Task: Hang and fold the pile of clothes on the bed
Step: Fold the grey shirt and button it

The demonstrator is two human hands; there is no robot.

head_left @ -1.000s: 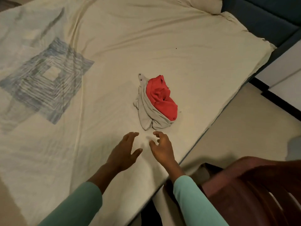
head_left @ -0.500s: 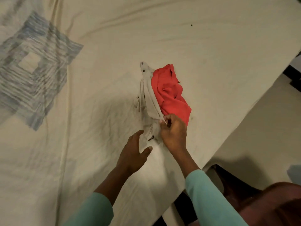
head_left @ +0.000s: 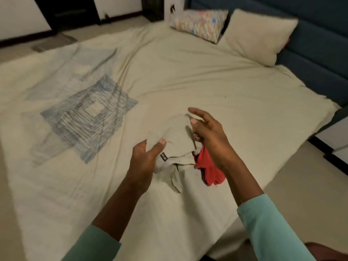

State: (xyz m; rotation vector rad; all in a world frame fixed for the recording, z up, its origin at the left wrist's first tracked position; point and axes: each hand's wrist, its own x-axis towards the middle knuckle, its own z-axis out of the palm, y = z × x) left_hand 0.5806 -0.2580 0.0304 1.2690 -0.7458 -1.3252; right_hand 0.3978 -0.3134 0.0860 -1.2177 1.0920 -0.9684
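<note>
A small beige garment (head_left: 177,140) with a dark label is lifted above the bed (head_left: 188,76), held between both hands. My left hand (head_left: 144,159) pinches its lower left side with thumb on top. My right hand (head_left: 209,136) grips its right edge, index finger stretched out. A red garment (head_left: 209,166) hangs bunched under my right palm; whether that hand also holds it I cannot tell.
The cream sheet carries a blue square print (head_left: 88,115) at left. A patterned pillow (head_left: 199,23) and a cream pillow (head_left: 258,36) lie at the far end by a dark blue headboard (head_left: 320,44). The bed's edge and bare floor (head_left: 301,185) are at right.
Both hands went from hovering empty before the pile to taking hold of it. The beige and red garments are now raised off the sheet, and the view has tilted up.
</note>
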